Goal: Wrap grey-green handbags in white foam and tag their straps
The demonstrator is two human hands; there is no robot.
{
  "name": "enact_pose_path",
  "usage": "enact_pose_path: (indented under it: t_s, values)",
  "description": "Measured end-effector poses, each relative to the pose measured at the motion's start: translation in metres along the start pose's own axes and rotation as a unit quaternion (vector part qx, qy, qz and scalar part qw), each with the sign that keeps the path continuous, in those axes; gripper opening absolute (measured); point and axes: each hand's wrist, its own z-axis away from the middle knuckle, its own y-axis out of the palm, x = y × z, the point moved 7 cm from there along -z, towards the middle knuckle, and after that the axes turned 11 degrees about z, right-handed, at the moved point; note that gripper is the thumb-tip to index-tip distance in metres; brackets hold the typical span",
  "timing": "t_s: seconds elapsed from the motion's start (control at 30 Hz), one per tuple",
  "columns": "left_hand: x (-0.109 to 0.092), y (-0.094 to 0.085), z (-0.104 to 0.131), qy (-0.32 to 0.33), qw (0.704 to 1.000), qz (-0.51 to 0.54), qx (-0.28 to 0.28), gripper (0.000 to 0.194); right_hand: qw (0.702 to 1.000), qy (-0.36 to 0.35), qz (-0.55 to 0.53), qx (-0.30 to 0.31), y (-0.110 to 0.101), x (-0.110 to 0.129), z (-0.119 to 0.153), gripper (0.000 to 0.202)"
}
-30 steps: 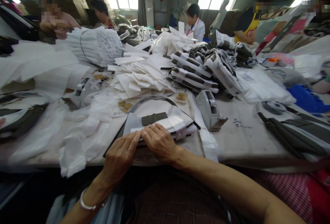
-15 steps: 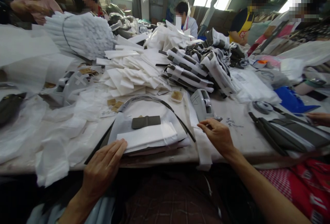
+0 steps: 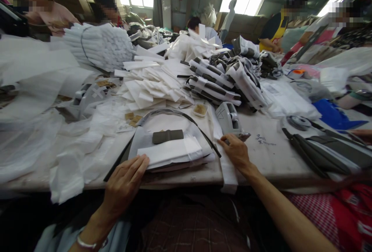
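My left hand [image 3: 128, 174] lies with stretched fingers on the left end of a folded white foam sheet [image 3: 171, 152]. That sheet rests across a dark grey-green bag [image 3: 167, 136], whose strap [image 3: 200, 127] arches behind it. My right hand [image 3: 236, 152] is closed in a pinch to the right of the bag, just in front of a grey tape dispenser [image 3: 228, 118]. What the pinched fingertips hold, if anything, is too small to make out. Beneath and beside that hand, a white strip [image 3: 229, 176] hangs over the table's front edge.
Behind the bag lie a pile of white foam sheets [image 3: 154, 85] and several wrapped bags [image 3: 215, 83]. A second tape dispenser [image 3: 88, 99] stands left, near clear plastic bags [image 3: 99, 143]. Another dark bag [image 3: 328, 151] lies right, beside a co-worker's hand [image 3: 363, 135]. Other people sit behind.
My right hand has shifted slightly left, toward the bag, still pinched. My left hand stays on the foam sheet. The camera view has turned a little.
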Motion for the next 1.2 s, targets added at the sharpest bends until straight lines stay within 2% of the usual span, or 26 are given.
enact_pose_path:
  t_s: [0.23,0.37,0.63,0.8,0.97,1.07,1.2]
  values:
    - [0.002,0.004,0.005,0.000,1.000,0.012,-0.007,0.042,0.999,-0.022,0.025,0.010,-0.008,0.000,-0.005,0.032]
    - [0.001,0.005,0.006,0.001,1.000,0.015,-0.008,0.041,0.999,0.000,0.049,0.023,-0.011,-0.004,-0.011,0.026]
    - [0.001,0.004,0.009,-0.011,1.000,0.015,-0.013,0.043,0.995,-0.050,0.034,0.080,0.010,0.005,-0.017,0.012]
    - [0.002,0.005,0.010,-0.015,1.000,0.019,-0.012,0.043,0.992,-0.052,0.069,0.087,0.011,0.005,-0.020,0.025]
    - [0.002,0.006,0.009,-0.019,1.000,0.020,-0.011,0.045,0.991,-0.050,0.065,0.107,0.007,0.002,-0.026,0.025]
    - [0.002,0.006,0.009,-0.019,1.000,0.021,-0.013,0.045,0.995,-0.041,0.037,0.089,0.000,0.005,-0.031,0.021]
    - [0.002,0.005,0.009,-0.018,0.999,0.023,-0.015,0.046,0.999,-0.022,0.002,0.033,-0.019,0.011,-0.038,0.021]
